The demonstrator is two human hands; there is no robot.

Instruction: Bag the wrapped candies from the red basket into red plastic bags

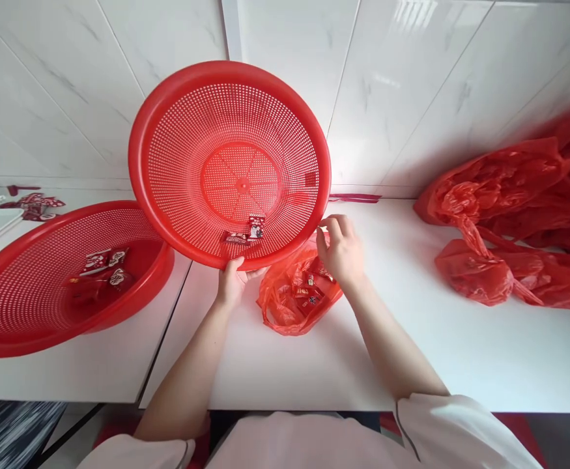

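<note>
Left hand (233, 281) grips round red perforated-plastic basket (242, 176) at 6 o'clock; right hand (343, 253) curled at 4 (grip: can't tell). Translucent red plastic bag (277, 312) at 5.

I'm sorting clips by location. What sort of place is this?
Probably an indoor packing workspace: red baskets holding small wrapped packets, red plastic bags and white tables suggest it.

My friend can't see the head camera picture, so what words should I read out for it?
A person's left hand holds up a tilted red basket with two small wrapped packets inside; the right hand is near its rim. Below, an open red bag of packets rests on the white table, between another red basket and more red bags.
</note>
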